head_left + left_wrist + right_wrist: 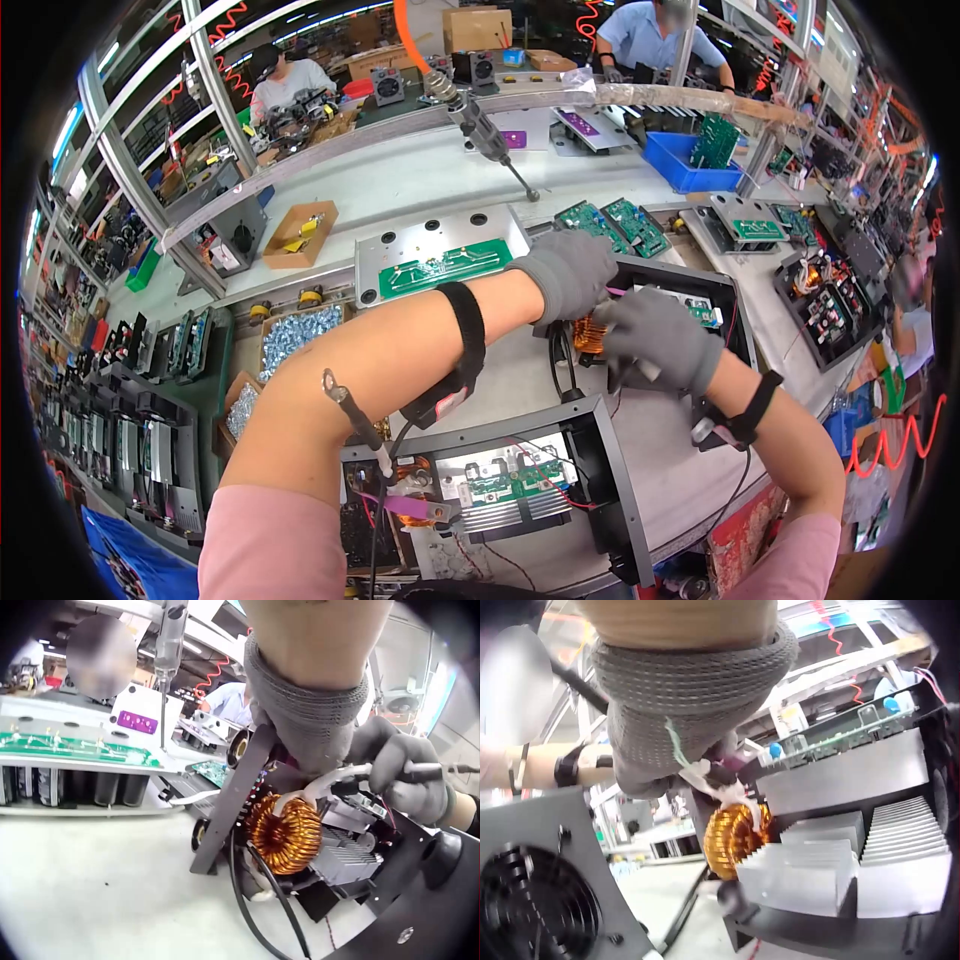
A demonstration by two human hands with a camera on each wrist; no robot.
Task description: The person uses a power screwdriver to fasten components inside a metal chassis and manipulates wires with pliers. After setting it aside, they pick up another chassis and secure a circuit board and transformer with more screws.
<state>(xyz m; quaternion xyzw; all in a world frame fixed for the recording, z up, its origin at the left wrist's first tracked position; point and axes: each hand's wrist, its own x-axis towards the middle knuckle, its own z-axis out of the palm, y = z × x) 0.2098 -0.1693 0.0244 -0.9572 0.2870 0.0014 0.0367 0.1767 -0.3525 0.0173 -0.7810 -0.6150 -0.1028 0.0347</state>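
Note:
Both hands wear grey knit gloves and work at a black metal housing (pixel 655 268) holding a copper-wound coil (pixel 285 834), finned heat sinks (pixel 904 859) and a green circuit board. My left hand (pixel 574 270) reaches over the housing's near left corner, above the coil; its fingertips are hidden behind the glove. Across from it, my right hand (pixel 665 340) has its fingers curled round a white-sleeved lead (pixel 337 778) that rises from the coil. In the right wrist view white sleeving (pixel 705 780) hangs beside the coil. Black cables (pixel 247 900) loop out below the end plate.
A second opened housing (pixel 625 500) lies in front of me. Behind stand a metal plate with a green board (pixel 445 268), loose circuit boards (pixel 635 228) and a blue bin (pixel 690 165). A power screwdriver (pixel 480 130) hangs overhead. Screws (pixel 295 335) fill a box at left.

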